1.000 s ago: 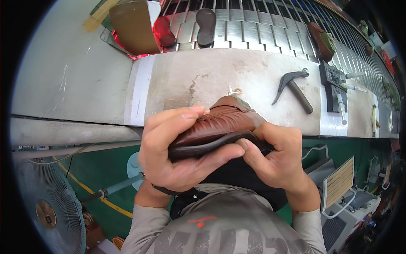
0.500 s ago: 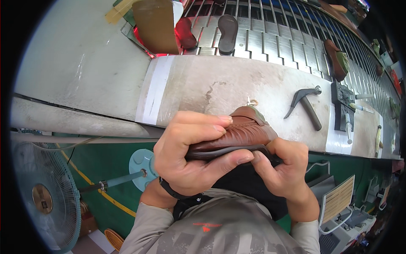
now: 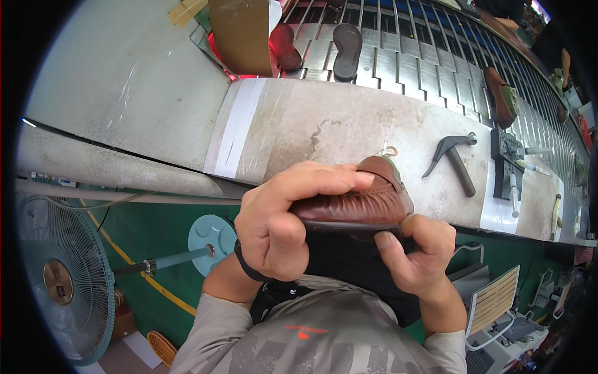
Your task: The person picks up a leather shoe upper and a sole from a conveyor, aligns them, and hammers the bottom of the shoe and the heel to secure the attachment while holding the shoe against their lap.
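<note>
Head view, from the left: a blue fan (image 3: 62,282) stands beyond the left forearm, whose wrist wears a dark band (image 3: 248,262). The left hand (image 3: 271,218) arches over the left end of a brown shoe (image 3: 356,208), fingers wrapped across the upper, thumb lifted off the sole. The shoe is held at the bench's (image 3: 349,118) near edge, sole toward the body. The right hand (image 3: 423,252) pinches its right end between curled forefinger and thumb.
</note>
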Demonstrator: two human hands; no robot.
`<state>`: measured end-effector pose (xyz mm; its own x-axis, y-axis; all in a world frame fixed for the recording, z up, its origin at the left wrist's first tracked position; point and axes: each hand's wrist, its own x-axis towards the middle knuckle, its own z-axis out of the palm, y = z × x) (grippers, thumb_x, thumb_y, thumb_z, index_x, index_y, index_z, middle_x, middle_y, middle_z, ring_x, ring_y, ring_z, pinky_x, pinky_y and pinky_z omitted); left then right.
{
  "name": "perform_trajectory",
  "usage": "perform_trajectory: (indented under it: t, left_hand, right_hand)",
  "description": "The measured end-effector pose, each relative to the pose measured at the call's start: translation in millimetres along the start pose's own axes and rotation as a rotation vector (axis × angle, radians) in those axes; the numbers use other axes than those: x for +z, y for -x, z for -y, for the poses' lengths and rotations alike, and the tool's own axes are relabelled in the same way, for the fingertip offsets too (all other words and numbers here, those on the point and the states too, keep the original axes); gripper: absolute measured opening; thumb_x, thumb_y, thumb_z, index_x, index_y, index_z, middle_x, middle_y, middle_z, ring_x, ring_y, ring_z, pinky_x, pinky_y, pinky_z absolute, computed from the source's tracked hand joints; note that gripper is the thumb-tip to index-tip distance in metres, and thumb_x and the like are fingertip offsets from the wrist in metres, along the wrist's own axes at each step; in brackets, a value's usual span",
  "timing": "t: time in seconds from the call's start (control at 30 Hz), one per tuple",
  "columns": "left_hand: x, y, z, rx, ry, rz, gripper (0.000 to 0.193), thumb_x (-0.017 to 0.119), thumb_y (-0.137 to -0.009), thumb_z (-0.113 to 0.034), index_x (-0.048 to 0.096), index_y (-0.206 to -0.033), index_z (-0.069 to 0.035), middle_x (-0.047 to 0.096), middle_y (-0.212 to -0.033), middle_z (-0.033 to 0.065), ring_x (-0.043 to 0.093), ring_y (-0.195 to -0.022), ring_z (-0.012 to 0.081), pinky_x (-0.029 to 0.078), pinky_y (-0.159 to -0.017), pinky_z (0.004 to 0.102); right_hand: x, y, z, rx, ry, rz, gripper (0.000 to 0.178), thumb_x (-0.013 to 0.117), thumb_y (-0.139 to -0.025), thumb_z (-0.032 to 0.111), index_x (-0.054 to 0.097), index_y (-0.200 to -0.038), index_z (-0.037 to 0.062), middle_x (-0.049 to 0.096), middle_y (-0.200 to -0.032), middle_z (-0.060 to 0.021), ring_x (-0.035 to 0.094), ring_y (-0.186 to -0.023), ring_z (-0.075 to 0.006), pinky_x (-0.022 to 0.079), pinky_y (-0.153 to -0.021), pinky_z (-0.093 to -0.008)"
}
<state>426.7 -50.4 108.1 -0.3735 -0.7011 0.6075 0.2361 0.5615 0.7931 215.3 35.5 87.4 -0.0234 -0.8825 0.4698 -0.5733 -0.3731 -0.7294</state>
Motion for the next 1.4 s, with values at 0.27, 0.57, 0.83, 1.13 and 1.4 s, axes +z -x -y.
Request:
perform_trajectory:
  t: [0.27, 0.57, 0.83, 1.13, 1.4]
  left_hand:
    - [-13, 37, 14, 0.078, -0.103, -0.103, 0.044, 0.063, -0.108, -0.039, 0.063, -0.114, 0.005, 0.073, -0.114, 0.0261, 0.075, -0.109, 0.0377, 0.062, -0.096, 0.0491]
    - [-21, 93, 74, -0.256, -0.061, -0.263, 0.041, 0.089, -0.088, -0.019, 0.073, -0.12, 0.002, 0.074, -0.13, 0.0184, 0.072, -0.12, 0.025, 0.057, -0.101, 0.0335]
    - [-19, 58, 64, -0.195, -0.378, -0.1, 0.031, 0.093, -0.081, -0.011, 0.067, -0.094, 0.001, 0.073, -0.096, 0.015, 0.074, -0.092, 0.0228, 0.057, -0.08, 0.0315]
    - [25, -76, 114, -0.232, -0.643, 0.506, 0.063, 0.089, -0.08, -0.047, 0.07, -0.113, 0.003, 0.073, -0.097, 0.0241, 0.071, -0.091, 0.0386, 0.056, -0.086, 0.0438]
    - [35, -101, 144, -0.59, -0.073, 0.565, 0.082, 0.086, -0.079, -0.024, 0.052, -0.149, 0.002, 0.067, -0.12, 0.015, 0.063, -0.114, 0.0209, 0.055, -0.097, 0.0347]
  right_hand:
    - [8, -20, 4, -0.046, -0.001, 0.113, 0.031, 0.089, -0.078, 0.014, 0.06, -0.075, 0.0061, 0.058, -0.061, -0.0094, 0.056, -0.05, -0.0277, 0.042, -0.048, -0.0364]
    - [25, -46, -7, -0.155, 0.396, 0.467, 0.023, 0.08, -0.089, 0.024, 0.064, -0.085, 0.0072, 0.066, -0.071, -0.011, 0.068, -0.068, -0.0343, 0.052, -0.06, -0.0463]
    - [-1, -34, -27, -0.044, 0.435, 0.497, 0.024, 0.081, -0.087, 0.019, 0.061, -0.09, 0.0055, 0.066, -0.078, -0.0123, 0.069, -0.075, -0.0359, 0.053, -0.066, -0.0464]
    - [-59, -11, -58, 0.287, 0.233, 0.385, 0.025, 0.082, -0.082, 0.006, 0.067, -0.102, -0.0005, 0.073, -0.093, -0.0185, 0.07, -0.089, -0.0391, 0.054, -0.079, -0.0411]
    - [-46, -30, -46, 0.382, -0.532, -0.048, 0.033, 0.078, -0.094, 0.003, 0.06, -0.121, -0.0046, 0.07, -0.109, -0.0106, 0.068, -0.099, -0.0141, 0.056, -0.087, -0.0294]
